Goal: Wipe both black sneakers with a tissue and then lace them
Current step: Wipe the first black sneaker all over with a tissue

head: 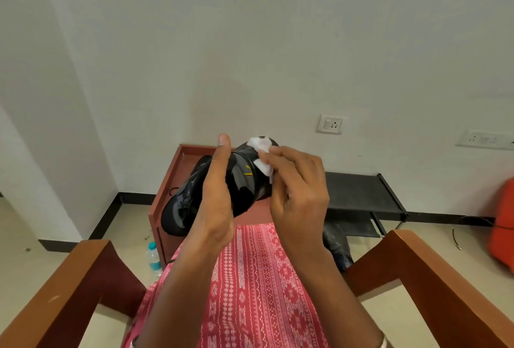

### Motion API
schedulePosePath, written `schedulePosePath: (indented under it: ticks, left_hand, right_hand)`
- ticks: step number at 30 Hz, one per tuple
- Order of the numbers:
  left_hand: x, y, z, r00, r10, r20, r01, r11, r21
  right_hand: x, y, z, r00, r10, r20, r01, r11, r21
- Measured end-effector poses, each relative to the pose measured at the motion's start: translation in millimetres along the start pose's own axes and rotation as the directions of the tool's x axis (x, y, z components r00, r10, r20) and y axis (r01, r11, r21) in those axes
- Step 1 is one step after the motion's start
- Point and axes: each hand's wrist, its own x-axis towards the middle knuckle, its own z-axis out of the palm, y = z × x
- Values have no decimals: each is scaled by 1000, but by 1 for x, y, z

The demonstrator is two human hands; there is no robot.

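Up above the lap [250, 278], the left hand [217, 197] grips one black sneaker [244, 180], thumb pointing upward. The right hand [297, 189], fingers curled, pinches a white tissue [261, 158] against that sneaker's far end. The second sneaker [180, 203] lies on the reddish table [178, 164].

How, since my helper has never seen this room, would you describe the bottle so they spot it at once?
Find the red-brown table by the white wall. On the floor at its near left corner, between it and the wooden armrest, stands the bottle. It is clear plastic with a turquoise cap and label, the only bottle in view.
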Motion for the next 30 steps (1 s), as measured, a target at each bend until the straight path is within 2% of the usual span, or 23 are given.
schedulePosePath:
  ticks: [7,12,16,20,23,25,30]
  left_hand:
    - [1,3,4,999,34,-35,-31,995,92]
    - [3,6,2,1000,24,-10,-24,998,60]
    - [5,8,-3,998,29,-54,-25,997,67]
    - [4,10,-4,997,16,-80,-14,999,30]
    - [4,10,-1,994,-4,-106,3,1000,-12]
    - [3,9,1,996,-17,-92,14,999,-42]
    - [4,10,2,999,-43,-15,41,995,-88]
  right_hand:
    - [-14,7,-17,998,63,8,-63,998,-13]
    - [23,6,-18,976,192,98,-209,954,214]
    - [31,8,-12,928,333,164,-367,892,265]
    - [12,8,-13,955,276,111,-297,916,271]
    - [-9,12,-15,970,228,84,-239,955,173]
    - [-13,16,-17,974,203,95,-213,971,107]
    - [18,8,-14,983,158,92,-166,983,79]
